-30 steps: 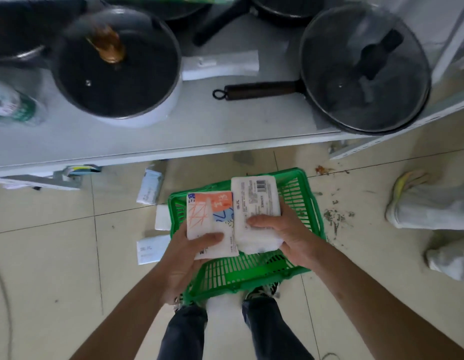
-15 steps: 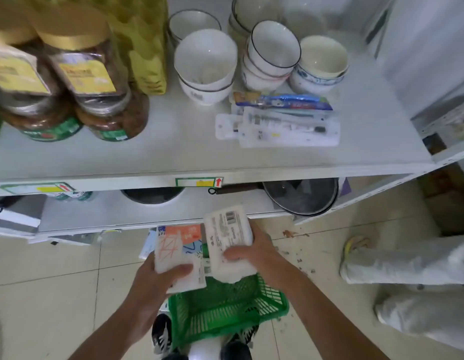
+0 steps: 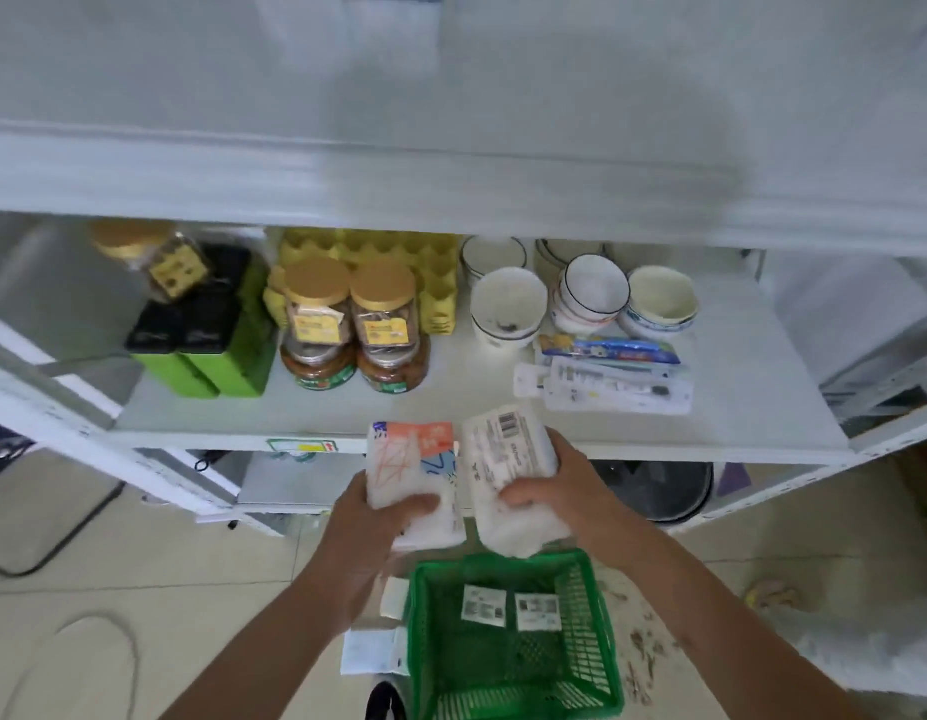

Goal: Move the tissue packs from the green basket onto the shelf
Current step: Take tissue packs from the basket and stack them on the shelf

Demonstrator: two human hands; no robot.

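My left hand (image 3: pixel 370 532) grips a tissue pack with an orange and blue print (image 3: pixel 412 459). My right hand (image 3: pixel 560 491) grips a white tissue pack with a barcode label (image 3: pixel 503 459). Both packs are held side by side at the front edge of the white shelf (image 3: pixel 451 407), above the green basket (image 3: pixel 508 662) on the floor. Two small white labels show through the basket's mesh bottom. The top shelf board (image 3: pixel 451 184) above is bare and blurred.
On the shelf stand jars with gold lids (image 3: pixel 347 319), green boxes (image 3: pixel 222 356), a yellow egg tray (image 3: pixel 440 283), stacked bowls (image 3: pixel 581 298) and packaged toothbrushes (image 3: pixel 612 376). Loose tissue packs (image 3: pixel 373 646) lie on the floor left of the basket. A pan (image 3: pixel 653 491) sits on the lower shelf.
Both hands have lifted the two packs up from over the basket to the level of the shelf with the jars. My view has tilted up, showing a higher bare shelf.
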